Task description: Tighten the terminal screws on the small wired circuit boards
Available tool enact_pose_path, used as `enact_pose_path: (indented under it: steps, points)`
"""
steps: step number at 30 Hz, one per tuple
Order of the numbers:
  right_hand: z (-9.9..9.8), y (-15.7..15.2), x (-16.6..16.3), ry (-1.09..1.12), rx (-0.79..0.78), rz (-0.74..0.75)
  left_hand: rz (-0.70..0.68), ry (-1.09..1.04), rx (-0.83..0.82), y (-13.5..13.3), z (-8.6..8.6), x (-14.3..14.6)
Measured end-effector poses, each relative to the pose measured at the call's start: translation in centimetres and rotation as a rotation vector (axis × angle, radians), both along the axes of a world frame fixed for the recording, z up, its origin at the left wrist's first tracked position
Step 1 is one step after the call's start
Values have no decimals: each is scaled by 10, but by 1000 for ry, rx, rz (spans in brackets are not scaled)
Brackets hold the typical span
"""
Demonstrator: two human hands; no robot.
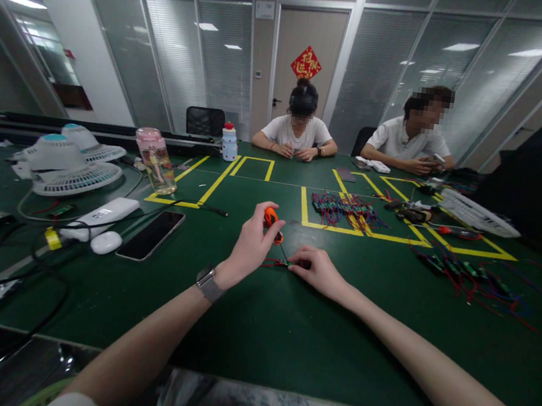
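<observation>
My left hand (251,244) is closed around an orange-handled tool (272,222), a screwdriver by the look of it, with its tip pointing down at the green table (255,321). A watch sits on that wrist. My right hand (317,269) lies on the table just to the right, its fingers pinched on a small dark part with red wires (277,264). The tool's tip meets that part between the two hands.
A pile of wired parts (345,209) lies inside yellow tape marks ahead, with more loose ones (466,272) to the right. On the left are a phone (151,234), a white power bank (100,214), two fans (69,166) and a pink bottle (156,161). Two people sit across the table.
</observation>
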State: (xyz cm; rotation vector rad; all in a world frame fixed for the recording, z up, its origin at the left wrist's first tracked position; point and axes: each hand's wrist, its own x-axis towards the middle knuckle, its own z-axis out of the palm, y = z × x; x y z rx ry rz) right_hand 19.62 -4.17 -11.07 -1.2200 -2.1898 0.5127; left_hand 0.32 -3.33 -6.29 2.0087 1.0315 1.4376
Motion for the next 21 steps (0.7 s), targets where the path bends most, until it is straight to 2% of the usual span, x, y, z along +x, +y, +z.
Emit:
enact_pose_path:
  steps: [21]
  points:
    - [2, -1, -1, 2, -3, 4, -24, -27, 45, -1, 0, 1]
